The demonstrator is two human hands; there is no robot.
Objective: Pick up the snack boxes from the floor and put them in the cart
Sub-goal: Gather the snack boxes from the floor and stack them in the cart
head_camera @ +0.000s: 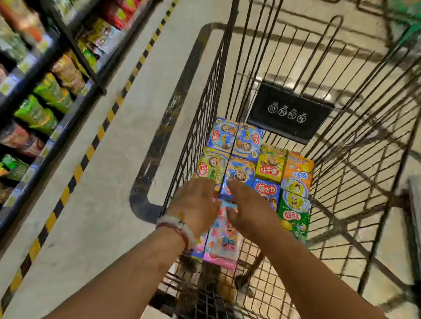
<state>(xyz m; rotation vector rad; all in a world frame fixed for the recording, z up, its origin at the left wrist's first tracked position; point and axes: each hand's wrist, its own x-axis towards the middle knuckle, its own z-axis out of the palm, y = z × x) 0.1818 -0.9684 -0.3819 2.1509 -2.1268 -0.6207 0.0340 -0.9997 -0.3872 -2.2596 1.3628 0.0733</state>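
Reaching into the cart [357,152], left hand [195,203] and right hand [248,211] flat, fingers straight, gripping nothing, over a pink box [222,239]. Well along, judging by the snack boxes [270,164] packed inside; none visible on the floor [118,151].

A: Where is there room inside the cart [372,158]?

B: From above; its top is open. The right half of the basket floor is bare wire.

A: What blocks the way?

B: The wire walls on every side, and the snack boxes [254,168] packed along the left and far end, just beside the black sign plate [288,112].

A: Outside?

B: The shelf [45,89] walls off the left; a floor [118,151] strip runs between.
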